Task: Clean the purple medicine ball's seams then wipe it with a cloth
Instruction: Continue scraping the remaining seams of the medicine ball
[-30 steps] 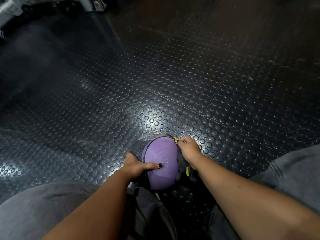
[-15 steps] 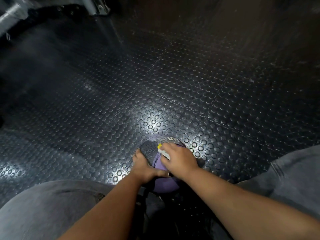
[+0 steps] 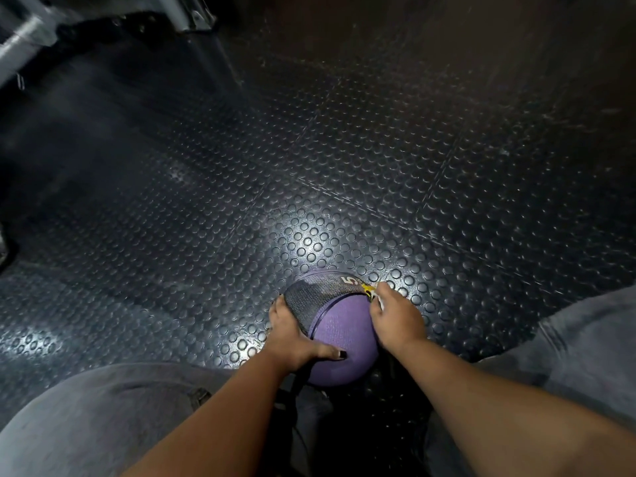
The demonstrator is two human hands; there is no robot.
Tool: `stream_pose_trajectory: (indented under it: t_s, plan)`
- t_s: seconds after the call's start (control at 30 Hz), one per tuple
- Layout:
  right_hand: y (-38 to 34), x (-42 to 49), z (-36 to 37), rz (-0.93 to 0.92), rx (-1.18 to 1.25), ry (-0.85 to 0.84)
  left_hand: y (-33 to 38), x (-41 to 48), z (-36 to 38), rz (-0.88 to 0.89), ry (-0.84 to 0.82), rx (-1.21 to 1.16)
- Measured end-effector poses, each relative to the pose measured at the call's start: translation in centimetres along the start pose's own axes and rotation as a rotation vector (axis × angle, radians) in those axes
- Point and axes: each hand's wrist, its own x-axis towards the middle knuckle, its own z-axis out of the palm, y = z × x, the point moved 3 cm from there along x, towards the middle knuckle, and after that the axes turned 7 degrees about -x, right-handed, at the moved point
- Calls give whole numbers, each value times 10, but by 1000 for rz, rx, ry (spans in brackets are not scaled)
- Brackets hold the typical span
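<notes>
1. Firstly, the left hand (image 3: 292, 335) is gripping the purple medicine ball (image 3: 344, 335) from its left side. The fingers are curving round the grey textured panel (image 3: 309, 301), and the thumb, with a dark painted nail, is pressing across the purple panel.
2. The right hand (image 3: 395, 321) is resting against the ball's upper right side, with its fingers curling tightly round a small yellow-and-white tool (image 3: 371, 291). Only the tip is showing, too little to tell what kind of tool it is.
3. That tip is touching the ball at the end of the raised seam (image 3: 320, 316) where grey is meeting purple, just right of the printed number.
4. The two hands are sitting apart, one on each side of the ball.
5. A pale "5" (image 3: 349, 280) is showing on the grey panel near the ball's far edge.
6. The ball is lying on the studded rubber floor (image 3: 309, 166), with the person's legs in grey trousers (image 3: 103, 425) flanking it on the near side.
7. Well beyond the ball, to its far left, a pale metal frame (image 3: 27, 32) is standing.
</notes>
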Motion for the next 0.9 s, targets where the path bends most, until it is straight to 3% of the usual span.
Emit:
stream_pose_trajectory:
  t_s: [0.23,0.33,0.43,0.57,0.7,0.9]
  plan:
    - [15,8,8,80,-16,-58,8,-3,3,17,-15,21]
    - [29,15,18,122,-49,-193,5,-2,4,35,-16,22]
    - [48,17,20,255,-69,-297,2,0,3,46,-11,29]
    - [59,21,11,431,29,-273,-8,12,-1,21,-21,-77]
    - [35,29,7,307,185,-268,-3,13,-4,-84,-5,-270]
    - [13,26,-3,193,140,-253,10,3,4,-118,12,-106]
